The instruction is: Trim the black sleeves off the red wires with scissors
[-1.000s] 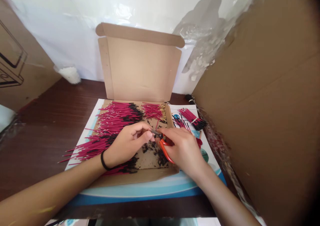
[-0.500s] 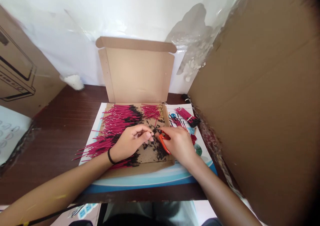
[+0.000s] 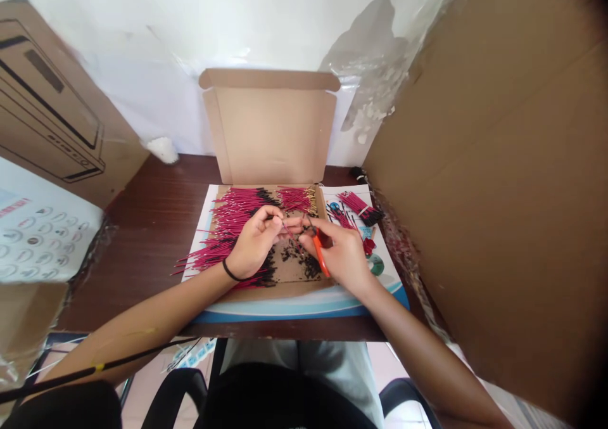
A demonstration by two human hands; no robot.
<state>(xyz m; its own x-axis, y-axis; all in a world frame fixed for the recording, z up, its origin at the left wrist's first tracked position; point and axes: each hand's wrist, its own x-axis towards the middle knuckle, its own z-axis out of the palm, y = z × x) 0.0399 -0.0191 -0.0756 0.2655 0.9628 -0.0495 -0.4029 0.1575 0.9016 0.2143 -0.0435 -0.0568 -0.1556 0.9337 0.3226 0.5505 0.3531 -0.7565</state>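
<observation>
Right hand [image 3: 346, 251], moved closer to left hand [image 3: 256, 242].
Left: pinching red wire [image 3: 291, 234]. Right: gripping scissors [image 3: 322, 256] against palm, likely to free fingertips.

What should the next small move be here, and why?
Probably steady the thin magenta wire with the right hand: it slants down from the left hand, seemingly pinched near its upper end, and the right hand is close by, holding the orange-handled cutting tool in its grip.
</observation>
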